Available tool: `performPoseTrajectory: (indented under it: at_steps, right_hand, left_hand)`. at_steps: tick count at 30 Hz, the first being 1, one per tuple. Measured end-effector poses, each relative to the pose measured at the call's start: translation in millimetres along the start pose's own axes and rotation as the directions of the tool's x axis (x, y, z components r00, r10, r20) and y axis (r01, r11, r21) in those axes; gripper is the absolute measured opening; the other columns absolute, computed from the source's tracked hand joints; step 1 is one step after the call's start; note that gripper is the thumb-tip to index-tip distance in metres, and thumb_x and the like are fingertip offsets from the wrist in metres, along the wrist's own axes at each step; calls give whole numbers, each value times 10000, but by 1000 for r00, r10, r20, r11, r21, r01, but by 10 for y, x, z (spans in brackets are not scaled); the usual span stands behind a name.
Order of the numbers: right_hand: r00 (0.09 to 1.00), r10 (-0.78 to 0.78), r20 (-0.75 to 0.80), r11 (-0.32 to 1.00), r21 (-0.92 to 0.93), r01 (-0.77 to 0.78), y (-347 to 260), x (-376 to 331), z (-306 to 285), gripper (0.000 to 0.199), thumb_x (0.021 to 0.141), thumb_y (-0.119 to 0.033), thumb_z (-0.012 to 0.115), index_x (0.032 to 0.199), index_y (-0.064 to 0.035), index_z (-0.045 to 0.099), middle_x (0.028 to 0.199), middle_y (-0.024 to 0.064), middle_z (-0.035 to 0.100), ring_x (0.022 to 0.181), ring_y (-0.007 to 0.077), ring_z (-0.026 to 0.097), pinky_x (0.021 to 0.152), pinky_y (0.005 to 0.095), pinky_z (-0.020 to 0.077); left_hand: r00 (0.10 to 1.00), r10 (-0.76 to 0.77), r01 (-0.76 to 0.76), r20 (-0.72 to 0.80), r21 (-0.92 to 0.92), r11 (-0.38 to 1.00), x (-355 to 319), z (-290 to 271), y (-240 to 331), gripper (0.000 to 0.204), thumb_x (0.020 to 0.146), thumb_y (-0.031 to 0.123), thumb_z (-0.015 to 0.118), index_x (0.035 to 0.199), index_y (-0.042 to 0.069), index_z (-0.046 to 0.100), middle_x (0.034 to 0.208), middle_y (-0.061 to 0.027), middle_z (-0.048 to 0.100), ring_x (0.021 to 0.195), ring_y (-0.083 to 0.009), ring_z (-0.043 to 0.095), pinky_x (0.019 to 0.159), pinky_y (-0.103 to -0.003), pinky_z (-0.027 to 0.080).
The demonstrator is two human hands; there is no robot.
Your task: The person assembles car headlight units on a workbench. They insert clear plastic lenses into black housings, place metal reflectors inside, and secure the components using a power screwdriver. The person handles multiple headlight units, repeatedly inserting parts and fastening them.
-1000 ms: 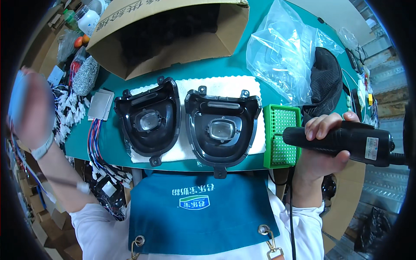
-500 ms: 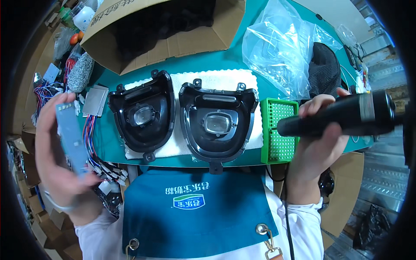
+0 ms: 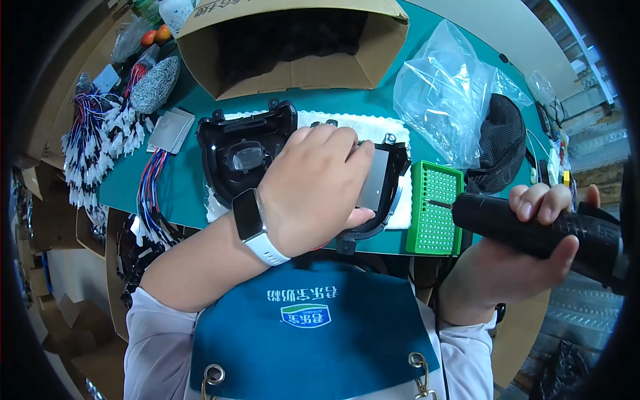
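Note:
My left hand (image 3: 313,173) is closed on a flat grey board (image 3: 375,180), fingers at its far end and thumb at its near end. It holds the board in the right-hand black lamp housing (image 3: 400,160), much of which the hand covers. Beside it on the left lies a second black lamp housing (image 3: 217,157) with a clear lens. My right hand (image 3: 503,260) grips a black electric screwdriver (image 3: 490,215) lengthwise. The screwdriver's thin bit points left, over the green screw tray (image 3: 416,213), whose pockets hold small bright screws.
A white cloth (image 3: 313,118) lies under the housings. Behind stands an open cardboard box (image 3: 307,80) of dark contents. Clear plastic bag (image 3: 437,93) and black mesh item (image 3: 500,140) lie back right. At left are grey boards (image 3: 171,130) with wires and bundled wire harnesses (image 3: 97,140).
My left hand has carried the grey board from the far left over to the right-hand housing. The screwdriver has shifted slightly right and down, its bit now visible over the screw tray.

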State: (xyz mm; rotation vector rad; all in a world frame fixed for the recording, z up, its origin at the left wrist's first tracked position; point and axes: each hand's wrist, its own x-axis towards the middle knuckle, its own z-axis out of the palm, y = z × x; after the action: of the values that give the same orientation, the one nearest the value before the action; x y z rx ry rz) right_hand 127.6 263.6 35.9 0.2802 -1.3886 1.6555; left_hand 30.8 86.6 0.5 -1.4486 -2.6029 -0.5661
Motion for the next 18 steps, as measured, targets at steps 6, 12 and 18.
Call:
performPoseTrajectory:
  at_steps: [6, 12, 18]
  right_hand:
    - [986, 27, 164, 998, -59, -18, 158, 1, 222, 567, 819, -344, 519, 1237, -47, 279, 732, 58, 417, 617, 143, 450, 596, 280, 377]
    - [976, 46, 214, 985, -170, -9, 310, 21, 311, 579, 820, -317, 522, 1235, -15, 255, 721, 80, 492, 585, 139, 503, 570, 272, 440]
    - [963, 37, 268, 983, -182, 13, 316, 104, 320, 560, 823, -296, 524, 1228, -9, 263, 727, 87, 508, 592, 138, 520, 568, 262, 449]
  left_hand:
    - [999, 20, -19, 43, -28, 999, 55, 80, -4, 599, 590, 301, 743, 1060, -8, 539, 1026, -120, 520, 977, -261, 483, 858, -355, 375]
    - [998, 17, -14, 58, -49, 999, 68, 86, -43, 598, 601, 308, 736, 1069, -4, 533, 1052, -116, 525, 991, -262, 480, 872, -351, 379]
    - [998, 42, -42, 37, -18, 999, 98, 107, -54, 570, 610, 298, 735, 1054, 1, 534, 1008, -109, 548, 977, -256, 487, 858, -348, 390]
